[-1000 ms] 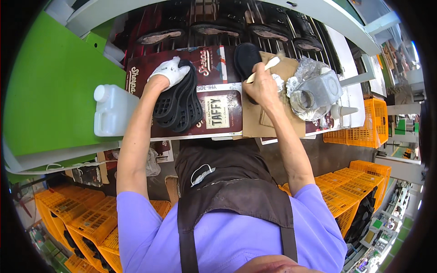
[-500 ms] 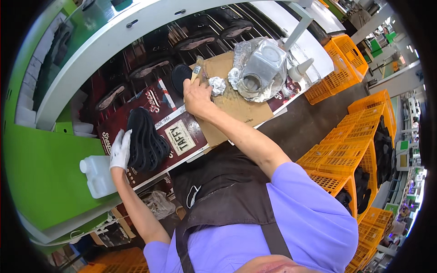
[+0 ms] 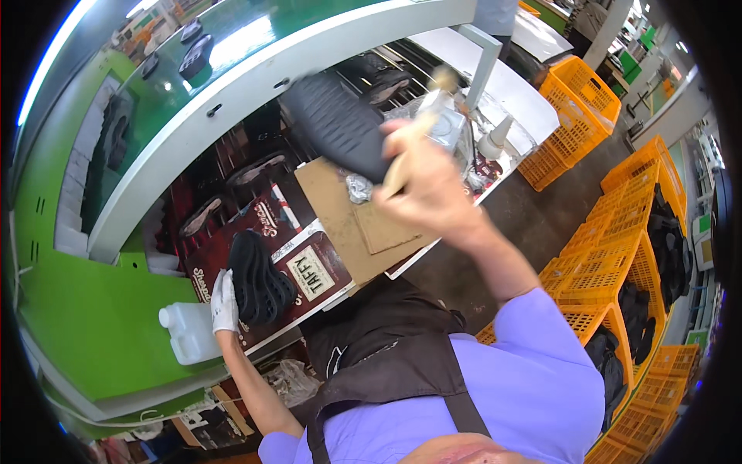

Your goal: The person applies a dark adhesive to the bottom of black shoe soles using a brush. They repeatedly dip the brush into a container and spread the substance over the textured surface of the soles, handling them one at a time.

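Note:
My right hand (image 3: pixel 433 185), bare and blurred by motion, is raised above the bench. It grips a black shoe sole (image 3: pixel 336 124) with a ridged face, along with a brush (image 3: pixel 423 127) whose wooden handle passes through the fingers and whose bristles point away from me. Farther left, my gloved left hand (image 3: pixel 224 301) lies with straight fingers along the side of a stack of black soles (image 3: pixel 259 282). That stack rests on dark red printed cardboard (image 3: pixel 286 232).
Brown cardboard (image 3: pixel 386 232) with crumpled foil (image 3: pixel 358 188) lies on the bench. Behind my right hand are a clear plastic container (image 3: pixel 448 127) and a white nozzle bottle (image 3: pixel 495 139). A white jug (image 3: pixel 191 332) stands left; a white frame (image 3: pixel 232 97) spans the far side. Orange crates (image 3: pixel 603 247) stand right.
My right hand has lifted off the brown cardboard and moved right, now carrying the sole as well as the brush. My left hand stays beside the stack. The whole view has shifted slightly.

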A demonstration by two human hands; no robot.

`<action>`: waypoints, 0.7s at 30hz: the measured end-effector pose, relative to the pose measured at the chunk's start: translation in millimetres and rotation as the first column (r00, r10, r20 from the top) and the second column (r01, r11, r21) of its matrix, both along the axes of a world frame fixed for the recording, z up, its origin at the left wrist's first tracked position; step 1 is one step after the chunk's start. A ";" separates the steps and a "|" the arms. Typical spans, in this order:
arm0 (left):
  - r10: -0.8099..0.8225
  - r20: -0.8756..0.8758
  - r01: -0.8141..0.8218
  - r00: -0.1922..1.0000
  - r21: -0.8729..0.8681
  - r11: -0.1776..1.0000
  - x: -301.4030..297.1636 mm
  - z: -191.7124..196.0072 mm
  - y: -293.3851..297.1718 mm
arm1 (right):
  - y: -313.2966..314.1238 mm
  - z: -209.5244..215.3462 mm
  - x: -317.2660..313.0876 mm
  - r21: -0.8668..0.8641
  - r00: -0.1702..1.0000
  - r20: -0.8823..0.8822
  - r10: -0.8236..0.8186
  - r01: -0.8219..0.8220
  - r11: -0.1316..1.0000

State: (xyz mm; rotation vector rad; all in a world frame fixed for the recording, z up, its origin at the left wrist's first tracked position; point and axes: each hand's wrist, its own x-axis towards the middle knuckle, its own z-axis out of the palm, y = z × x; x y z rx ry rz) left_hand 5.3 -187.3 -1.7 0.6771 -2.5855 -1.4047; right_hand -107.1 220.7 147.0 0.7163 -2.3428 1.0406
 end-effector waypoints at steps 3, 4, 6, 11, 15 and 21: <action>0.051 0.000 -0.051 0.999 0.119 0.992 1.6 -0.2 6.0 | 86.6 22.6 -24.9 -0.015 0.968 0.036 -0.247 0.247 0.969; 0.051 0.000 -0.051 0.999 0.118 0.992 2.0 -4.9 0.7 | 116.1 24.0 -39.5 -0.018 0.937 0.004 -0.350 0.350 0.936; 0.042 -0.018 -0.040 0.999 0.100 0.994 2.7 -12.7 -6.0 | 177.9 21.7 -70.8 0.115 0.824 -0.100 -0.558 0.567 0.816; 0.100 -0.024 -0.097 0.995 0.101 0.990 -3.8 -6.8 8.0 | 324.6 -56.0 -160.5 0.305 0.625 0.087 -0.776 0.725 0.618; 0.152 -0.001 -0.151 0.988 0.103 0.983 -0.5 -15.6 6.1 | 365.0 -144.7 -200.8 0.298 0.672 0.099 -0.734 0.684 0.666; 0.152 0.072 -0.152 0.986 -0.007 0.988 4.3 -0.8 9.3 | 349.2 -230.0 -240.3 0.319 0.849 0.037 -0.527 0.489 0.811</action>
